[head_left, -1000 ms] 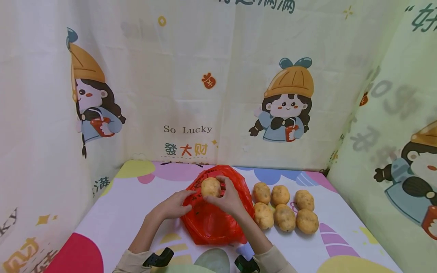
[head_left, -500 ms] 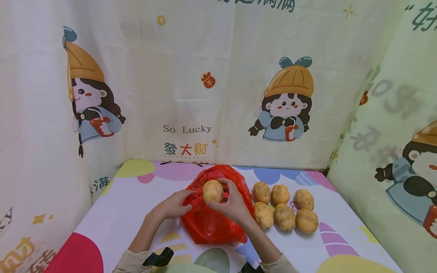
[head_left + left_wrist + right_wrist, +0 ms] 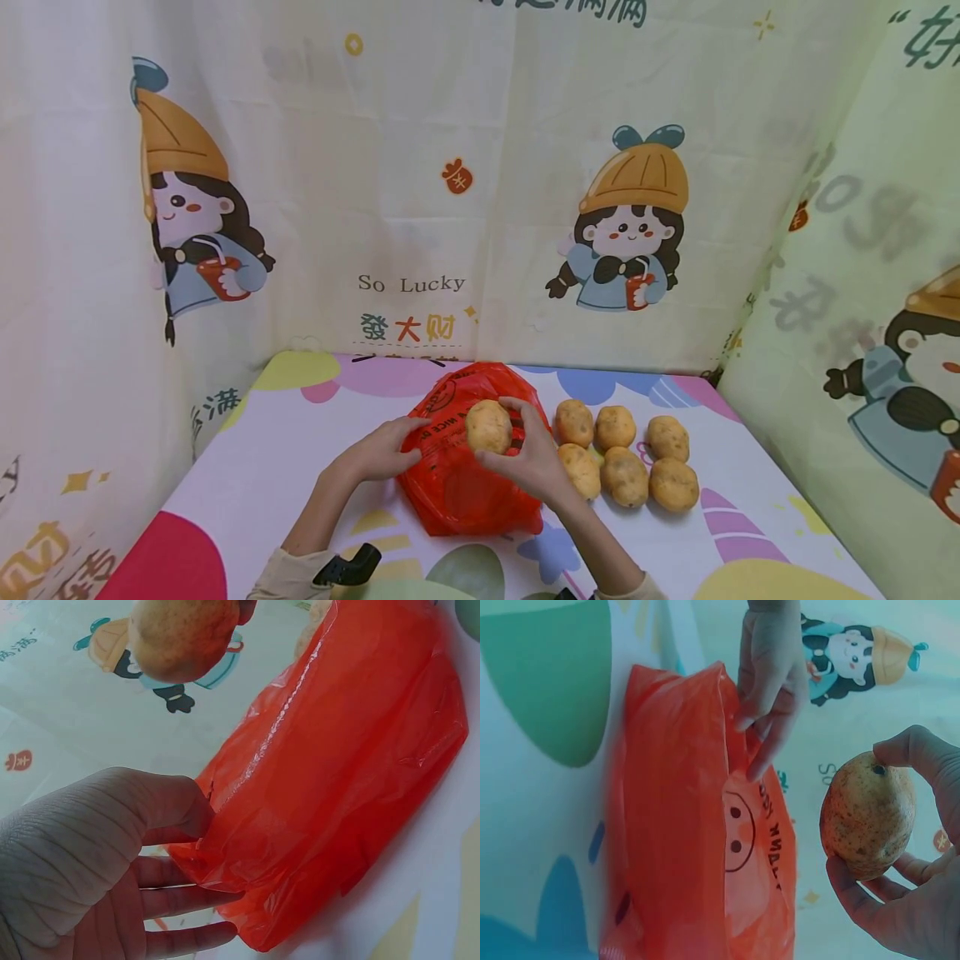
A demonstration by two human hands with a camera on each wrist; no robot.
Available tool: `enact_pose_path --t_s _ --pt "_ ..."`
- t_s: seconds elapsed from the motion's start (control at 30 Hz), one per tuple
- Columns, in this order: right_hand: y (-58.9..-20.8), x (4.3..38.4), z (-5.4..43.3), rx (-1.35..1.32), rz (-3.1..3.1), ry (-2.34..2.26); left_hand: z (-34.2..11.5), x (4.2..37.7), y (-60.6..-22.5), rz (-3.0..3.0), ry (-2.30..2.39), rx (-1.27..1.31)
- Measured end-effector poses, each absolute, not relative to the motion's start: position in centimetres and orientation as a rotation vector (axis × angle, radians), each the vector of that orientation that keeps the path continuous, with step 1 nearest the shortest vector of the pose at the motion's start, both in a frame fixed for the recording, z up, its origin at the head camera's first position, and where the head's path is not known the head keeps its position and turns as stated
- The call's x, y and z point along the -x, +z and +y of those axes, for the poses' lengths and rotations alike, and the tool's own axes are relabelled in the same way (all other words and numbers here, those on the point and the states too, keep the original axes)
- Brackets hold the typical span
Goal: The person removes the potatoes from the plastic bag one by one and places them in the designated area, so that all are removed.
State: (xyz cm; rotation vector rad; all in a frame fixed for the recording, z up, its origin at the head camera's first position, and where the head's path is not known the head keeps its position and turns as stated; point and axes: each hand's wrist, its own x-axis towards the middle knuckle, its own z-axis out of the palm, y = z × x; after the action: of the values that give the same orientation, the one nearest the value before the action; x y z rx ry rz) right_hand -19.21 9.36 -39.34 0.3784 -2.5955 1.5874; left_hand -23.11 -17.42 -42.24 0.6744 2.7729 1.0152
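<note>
My right hand [image 3: 534, 462] grips a potato [image 3: 488, 427] between thumb and fingers above the red plastic bag [image 3: 468, 500]. In the right wrist view this potato [image 3: 868, 816] is apart from the bag [image 3: 675, 810], with a dark spot near its top. My left hand [image 3: 381, 452] is at the bag's left edge. Close up in the left wrist view, the left hand [image 3: 112, 855] has thumb and fingers about the edge of the bag [image 3: 330, 765], pinching it. The bag's mouth gapes, showing black print inside. What lies deep inside is hidden.
Several potatoes [image 3: 625, 477] lie in two rows on the patterned tablecloth [image 3: 300, 450], just right of the bag. A printed cloth backdrop [image 3: 495, 233] rises behind the table and along both sides.
My right hand has moved right and slightly nearer me, carrying the potato. More of the bag's black print shows now. My left hand has stayed in place at the bag's edge.
</note>
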Motion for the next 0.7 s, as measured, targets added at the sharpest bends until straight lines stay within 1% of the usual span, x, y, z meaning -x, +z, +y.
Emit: enact_pose_path --t_s 0.7 --pt "-39.7 18.5 12.9 -0.235 -2.591 1.6 -17.2 23.2 -42.6 2.769 1.041 -0.647"
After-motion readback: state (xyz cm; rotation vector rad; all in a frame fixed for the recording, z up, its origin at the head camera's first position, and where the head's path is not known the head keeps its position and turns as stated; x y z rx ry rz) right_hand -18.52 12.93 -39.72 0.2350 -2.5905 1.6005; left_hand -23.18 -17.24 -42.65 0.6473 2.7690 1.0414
